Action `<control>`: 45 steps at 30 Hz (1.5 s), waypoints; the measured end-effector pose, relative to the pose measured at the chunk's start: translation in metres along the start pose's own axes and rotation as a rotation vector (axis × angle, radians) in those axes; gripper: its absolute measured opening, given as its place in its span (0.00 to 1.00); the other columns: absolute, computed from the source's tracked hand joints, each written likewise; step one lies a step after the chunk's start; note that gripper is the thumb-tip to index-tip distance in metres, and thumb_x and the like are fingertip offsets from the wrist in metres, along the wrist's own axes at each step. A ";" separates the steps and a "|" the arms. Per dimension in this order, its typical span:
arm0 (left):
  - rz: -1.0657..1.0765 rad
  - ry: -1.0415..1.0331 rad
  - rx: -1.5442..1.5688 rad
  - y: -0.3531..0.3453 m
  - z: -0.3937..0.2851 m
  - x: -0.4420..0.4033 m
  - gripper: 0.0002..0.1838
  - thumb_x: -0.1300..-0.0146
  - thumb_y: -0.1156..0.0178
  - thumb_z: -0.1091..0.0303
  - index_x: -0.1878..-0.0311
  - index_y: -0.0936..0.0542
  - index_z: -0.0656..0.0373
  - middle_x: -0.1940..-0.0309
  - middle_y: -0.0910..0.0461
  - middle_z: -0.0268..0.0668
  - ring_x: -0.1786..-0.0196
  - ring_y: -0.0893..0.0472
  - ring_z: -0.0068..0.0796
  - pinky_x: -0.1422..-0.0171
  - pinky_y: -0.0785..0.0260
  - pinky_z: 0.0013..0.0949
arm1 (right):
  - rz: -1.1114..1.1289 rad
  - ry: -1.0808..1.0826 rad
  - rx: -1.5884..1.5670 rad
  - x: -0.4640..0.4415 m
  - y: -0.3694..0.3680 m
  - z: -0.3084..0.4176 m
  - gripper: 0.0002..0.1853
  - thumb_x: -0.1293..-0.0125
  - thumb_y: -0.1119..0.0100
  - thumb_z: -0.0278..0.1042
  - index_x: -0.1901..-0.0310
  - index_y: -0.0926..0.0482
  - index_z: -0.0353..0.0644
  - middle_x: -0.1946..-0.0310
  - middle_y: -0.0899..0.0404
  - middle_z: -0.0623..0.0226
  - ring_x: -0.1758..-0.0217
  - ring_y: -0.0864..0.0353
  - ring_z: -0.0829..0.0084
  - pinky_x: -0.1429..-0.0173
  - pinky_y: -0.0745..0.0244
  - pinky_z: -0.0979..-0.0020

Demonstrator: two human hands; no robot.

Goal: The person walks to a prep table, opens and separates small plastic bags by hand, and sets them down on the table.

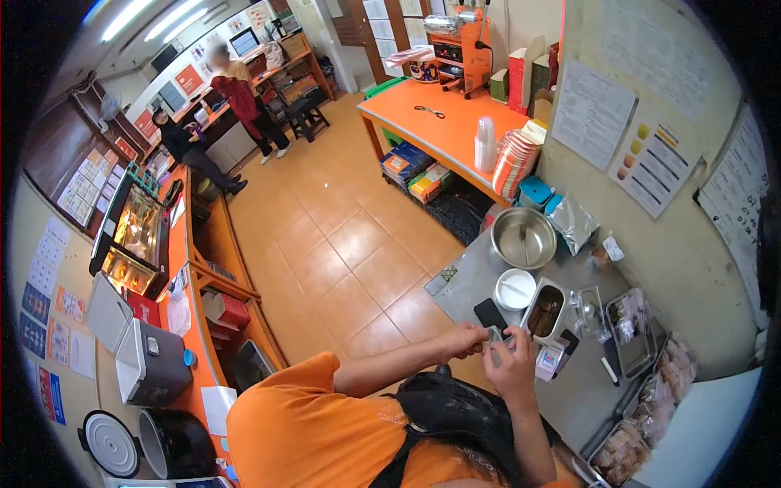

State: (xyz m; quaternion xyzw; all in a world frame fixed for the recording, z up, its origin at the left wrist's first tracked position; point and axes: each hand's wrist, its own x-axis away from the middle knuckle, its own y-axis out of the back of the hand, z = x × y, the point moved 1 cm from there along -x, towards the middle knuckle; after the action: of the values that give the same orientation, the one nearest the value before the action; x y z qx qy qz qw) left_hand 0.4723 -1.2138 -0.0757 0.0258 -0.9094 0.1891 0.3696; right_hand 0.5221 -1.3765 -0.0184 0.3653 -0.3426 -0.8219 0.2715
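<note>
My left hand (464, 342) reaches in from the left with its fingers closed. My right hand (509, 358) meets it, its fingers bent in a pinch. Between them is a small translucent plastic piece (493, 335), perhaps a bag; its exact kind is too small to tell. Just beyond the hands, a dark phone-like slab (489, 314) lies on the metal table (455, 301). A rectangular steel container (545, 311) with brown contents stands close to my right hand, near a white tub (515, 289) and a small white-and-pink device (550, 360).
A large steel bowl (524, 237) stands farther back, with a metal tray (630, 333) of packets and a marker (610, 372) at the right. Bagged food (651, 407) lines the right edge. An orange table (455, 130) holds a sealing machine (461, 53). Two people (236, 98) stand across the room.
</note>
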 end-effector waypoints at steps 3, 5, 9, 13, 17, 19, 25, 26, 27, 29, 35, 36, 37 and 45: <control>-0.146 -0.480 -0.138 -0.013 -0.010 0.013 0.07 0.36 0.43 0.65 0.65 0.27 0.57 0.70 0.25 0.33 0.70 0.29 0.24 0.63 0.33 0.27 | 0.047 -0.104 -0.252 -0.003 0.007 -0.001 0.09 0.49 0.33 0.28 0.66 0.18 0.36 0.53 0.29 0.61 0.64 0.27 0.65 0.57 0.29 0.68; -0.362 -1.218 -0.551 -0.026 -0.034 0.043 0.10 0.35 0.40 0.66 0.56 0.26 0.59 0.59 0.23 0.38 0.59 0.26 0.30 0.52 0.32 0.33 | 0.091 -0.157 -0.423 -0.006 0.016 -0.001 0.08 0.48 0.34 0.27 0.66 0.18 0.34 0.54 0.29 0.61 0.65 0.27 0.68 0.57 0.29 0.69; 0.114 -1.282 -0.831 -0.024 -0.067 0.076 0.09 0.33 0.40 0.66 0.57 0.23 0.61 0.57 0.22 0.41 0.52 0.23 0.34 0.49 0.33 0.35 | 0.263 -0.346 -0.877 -0.009 0.032 -0.007 0.05 0.46 0.36 0.25 0.68 0.19 0.34 0.54 0.30 0.65 0.62 0.27 0.76 0.56 0.32 0.75; 0.366 -0.774 -0.707 -0.013 -0.065 0.078 0.11 0.30 0.42 0.64 0.64 0.21 0.64 0.69 0.19 0.39 0.63 0.21 0.25 0.55 0.32 0.28 | 0.296 -0.418 -1.362 -0.004 0.029 -0.015 0.05 0.44 0.37 0.28 0.69 0.19 0.36 0.53 0.33 0.66 0.57 0.30 0.77 0.49 0.36 0.74; 0.460 -0.692 -0.510 -0.019 -0.057 0.073 0.09 0.31 0.42 0.66 0.61 0.20 0.64 0.65 0.19 0.32 0.58 0.23 0.21 0.51 0.32 0.28 | 0.272 -0.452 -1.702 0.004 0.024 -0.017 0.09 0.41 0.37 0.34 0.71 0.24 0.37 0.63 0.28 0.65 0.61 0.28 0.74 0.53 0.34 0.73; 0.498 -0.737 -0.350 -0.020 -0.053 0.070 0.09 0.31 0.41 0.67 0.60 0.20 0.64 0.63 0.19 0.32 0.57 0.23 0.22 0.49 0.32 0.28 | 0.209 -0.434 -1.913 0.003 0.015 -0.015 0.13 0.39 0.35 0.38 0.72 0.27 0.40 0.74 0.27 0.67 0.68 0.26 0.74 0.62 0.32 0.75; 0.487 -0.661 -0.041 -0.017 -0.034 0.061 0.07 0.32 0.40 0.68 0.57 0.20 0.62 0.60 0.21 0.30 0.54 0.25 0.20 0.44 0.34 0.27 | 0.193 -0.368 -1.972 0.012 -0.012 -0.029 0.13 0.37 0.36 0.39 0.70 0.27 0.40 0.74 0.29 0.68 0.73 0.32 0.76 0.70 0.36 0.76; 0.498 -0.652 -0.041 -0.018 -0.031 0.060 0.07 0.32 0.40 0.68 0.57 0.20 0.62 0.60 0.21 0.30 0.54 0.25 0.20 0.44 0.34 0.27 | 0.187 -0.367 -2.034 0.010 -0.011 -0.027 0.14 0.37 0.36 0.40 0.70 0.28 0.40 0.74 0.30 0.69 0.73 0.34 0.76 0.71 0.37 0.76; 0.499 -0.638 -0.022 -0.020 -0.027 0.059 0.07 0.33 0.39 0.68 0.57 0.20 0.62 0.60 0.21 0.30 0.55 0.25 0.19 0.46 0.33 0.26 | 0.179 -0.404 -2.108 0.011 -0.011 -0.024 0.14 0.36 0.36 0.41 0.69 0.28 0.41 0.74 0.30 0.70 0.73 0.32 0.77 0.71 0.37 0.77; 0.500 -0.620 -0.005 -0.020 -0.025 0.058 0.08 0.33 0.38 0.67 0.57 0.20 0.61 0.60 0.21 0.29 0.57 0.25 0.18 0.48 0.33 0.25 | 0.139 -0.428 -2.101 0.020 -0.023 -0.028 0.15 0.36 0.36 0.41 0.69 0.28 0.41 0.74 0.30 0.71 0.72 0.31 0.77 0.71 0.36 0.77; 0.549 -0.576 0.169 -0.021 -0.009 0.050 0.08 0.36 0.35 0.67 0.58 0.19 0.60 0.65 0.21 0.27 0.63 0.25 0.16 0.58 0.33 0.22 | 0.257 -0.514 -2.063 0.022 -0.014 -0.016 0.16 0.39 0.32 0.41 0.70 0.29 0.43 0.74 0.30 0.73 0.68 0.28 0.76 0.60 0.29 0.76; 0.544 -0.536 0.263 -0.023 -0.005 0.050 0.07 0.36 0.35 0.68 0.59 0.19 0.60 0.66 0.21 0.28 0.65 0.26 0.16 0.61 0.34 0.22 | 0.170 -0.467 -2.076 0.017 -0.012 -0.008 0.16 0.39 0.31 0.41 0.71 0.30 0.43 0.73 0.31 0.73 0.67 0.28 0.76 0.60 0.28 0.76; 0.538 -0.494 0.357 -0.025 -0.004 0.050 0.05 0.36 0.36 0.70 0.60 0.19 0.59 0.67 0.20 0.29 0.67 0.27 0.16 0.63 0.35 0.23 | 0.084 -0.419 -2.087 0.015 -0.012 -0.003 0.16 0.40 0.30 0.40 0.71 0.30 0.44 0.73 0.31 0.74 0.67 0.29 0.77 0.59 0.28 0.76; 0.489 -0.487 0.320 -0.037 -0.010 0.055 0.04 0.37 0.34 0.70 0.63 0.19 0.58 0.69 0.20 0.28 0.69 0.26 0.16 0.64 0.34 0.21 | 0.072 -0.378 -2.012 0.029 -0.018 -0.020 0.17 0.42 0.28 0.38 0.72 0.31 0.45 0.74 0.32 0.75 0.70 0.31 0.80 0.62 0.32 0.79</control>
State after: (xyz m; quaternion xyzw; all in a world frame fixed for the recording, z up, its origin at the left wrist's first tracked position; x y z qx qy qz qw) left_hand 0.4460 -1.2392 -0.0203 -0.0903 -0.9088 0.3998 0.0779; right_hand 0.5174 -1.3933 -0.0541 -0.1776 0.4577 -0.7642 0.4183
